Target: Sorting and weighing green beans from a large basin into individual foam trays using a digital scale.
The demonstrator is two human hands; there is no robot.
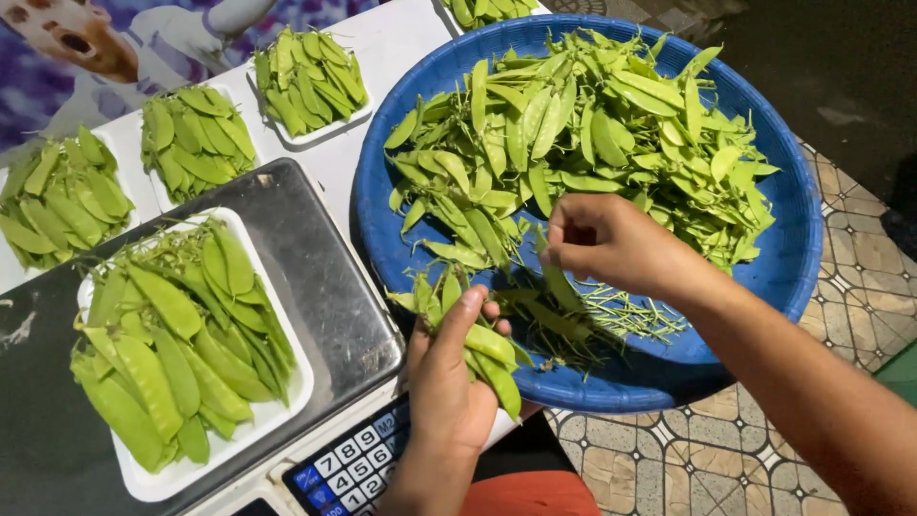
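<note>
My left hand (447, 382) grips a small bunch of green snow pea pods (478, 339) over the near rim of a big round blue basket (802, 220). My right hand (602, 244) is inside the basket, fingers pinched on a single pod (554, 277) at the edge of the large heap of pods (583, 134). Thin green stem trimmings (621, 320) lie on the basket floor just below that hand.
A white foam tray (287, 401) piled with pods rests on the steel platform of a weighing scale (315, 258), whose keypad (349, 468) is near my left wrist. Three more filled trays (196, 139) stand on the white table behind. Patterned floor tiles (860, 287) lie to the right.
</note>
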